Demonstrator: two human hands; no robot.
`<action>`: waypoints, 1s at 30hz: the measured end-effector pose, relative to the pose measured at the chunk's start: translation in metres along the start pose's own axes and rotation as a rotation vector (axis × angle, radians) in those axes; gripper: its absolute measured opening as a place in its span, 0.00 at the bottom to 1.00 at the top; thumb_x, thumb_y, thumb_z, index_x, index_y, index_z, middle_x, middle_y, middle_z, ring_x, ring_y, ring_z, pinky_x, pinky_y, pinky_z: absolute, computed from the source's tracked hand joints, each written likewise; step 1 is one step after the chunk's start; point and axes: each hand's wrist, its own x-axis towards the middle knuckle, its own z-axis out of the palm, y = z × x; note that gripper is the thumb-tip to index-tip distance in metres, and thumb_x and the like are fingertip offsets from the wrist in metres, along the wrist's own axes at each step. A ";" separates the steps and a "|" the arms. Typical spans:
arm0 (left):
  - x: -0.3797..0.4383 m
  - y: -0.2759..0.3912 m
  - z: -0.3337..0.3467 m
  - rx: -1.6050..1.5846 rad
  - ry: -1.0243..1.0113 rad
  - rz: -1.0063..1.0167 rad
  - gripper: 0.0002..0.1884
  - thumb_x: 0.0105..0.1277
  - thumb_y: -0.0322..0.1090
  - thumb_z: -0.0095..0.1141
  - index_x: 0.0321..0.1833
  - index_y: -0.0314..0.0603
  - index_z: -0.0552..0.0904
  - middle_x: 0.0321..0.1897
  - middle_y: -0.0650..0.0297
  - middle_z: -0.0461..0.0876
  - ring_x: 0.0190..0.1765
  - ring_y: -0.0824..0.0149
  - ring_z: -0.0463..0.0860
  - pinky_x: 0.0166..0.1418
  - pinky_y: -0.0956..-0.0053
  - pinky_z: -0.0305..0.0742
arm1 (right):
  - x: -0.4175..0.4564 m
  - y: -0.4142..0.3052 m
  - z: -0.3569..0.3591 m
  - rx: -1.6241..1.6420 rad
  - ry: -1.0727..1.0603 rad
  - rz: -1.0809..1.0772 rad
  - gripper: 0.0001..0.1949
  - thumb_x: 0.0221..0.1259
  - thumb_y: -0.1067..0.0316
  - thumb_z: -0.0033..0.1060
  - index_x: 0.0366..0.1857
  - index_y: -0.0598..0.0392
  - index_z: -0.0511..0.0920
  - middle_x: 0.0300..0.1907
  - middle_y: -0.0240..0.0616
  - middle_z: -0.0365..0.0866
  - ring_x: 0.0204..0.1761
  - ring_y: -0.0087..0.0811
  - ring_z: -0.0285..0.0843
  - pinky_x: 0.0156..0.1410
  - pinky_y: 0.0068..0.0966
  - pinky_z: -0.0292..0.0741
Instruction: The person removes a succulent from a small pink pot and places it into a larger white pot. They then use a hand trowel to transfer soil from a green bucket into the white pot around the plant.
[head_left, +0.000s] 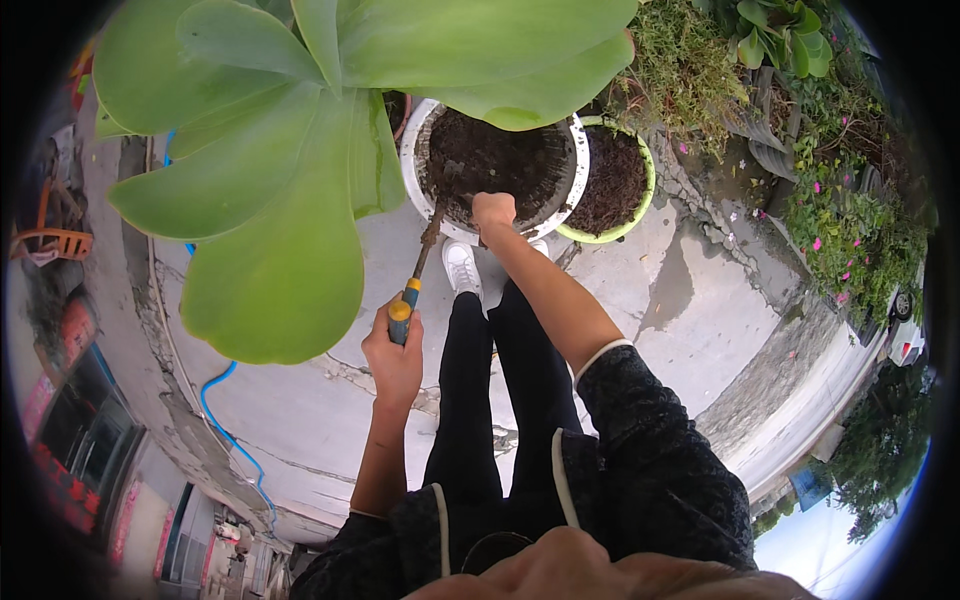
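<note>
My left hand grips the blue-grey and yellow handle of a small garden hand tool. Its metal shaft is caked with soil and slants up over the left part of the near rim of a round white pot. The tool's tip blends into the dark soil, so its shape cannot be made out. Over the near side of that pot, my right hand has its fingers curled and partly hidden; whether they hold anything does not show. Large green succulent leaves hang in front, covering the pot's far edge.
A lime-green pot of dark soil touches the white one on the right. My white shoes stand at the near rim on cracked concrete. A blue hose runs along the left. Flowering plants line the right.
</note>
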 end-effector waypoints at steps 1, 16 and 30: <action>0.005 0.007 0.006 -0.015 -0.005 0.048 0.15 0.69 0.28 0.61 0.57 0.31 0.82 0.28 0.60 0.80 0.30 0.71 0.75 0.37 0.73 0.74 | 0.008 -0.008 0.000 0.012 0.056 -0.001 0.08 0.58 0.73 0.54 0.23 0.66 0.76 0.24 0.45 0.80 0.20 0.33 0.77 0.25 0.34 0.71; 0.000 0.012 0.005 0.006 0.007 0.075 0.13 0.71 0.28 0.60 0.56 0.30 0.82 0.29 0.62 0.80 0.30 0.73 0.74 0.37 0.74 0.73 | 0.043 -0.048 -0.172 1.111 -0.452 0.404 0.07 0.71 0.72 0.44 0.31 0.51 0.67 0.18 0.25 0.61 0.15 0.19 0.55 0.25 0.24 0.60; -0.010 0.015 -0.019 0.017 0.004 -0.047 0.15 0.72 0.25 0.58 0.60 0.29 0.80 0.41 0.64 0.82 0.40 0.75 0.76 0.44 0.78 0.74 | -0.047 -0.044 0.042 0.855 -0.173 0.266 0.08 0.60 0.75 0.49 0.21 0.54 0.69 0.19 0.34 0.67 0.17 0.29 0.61 0.23 0.31 0.58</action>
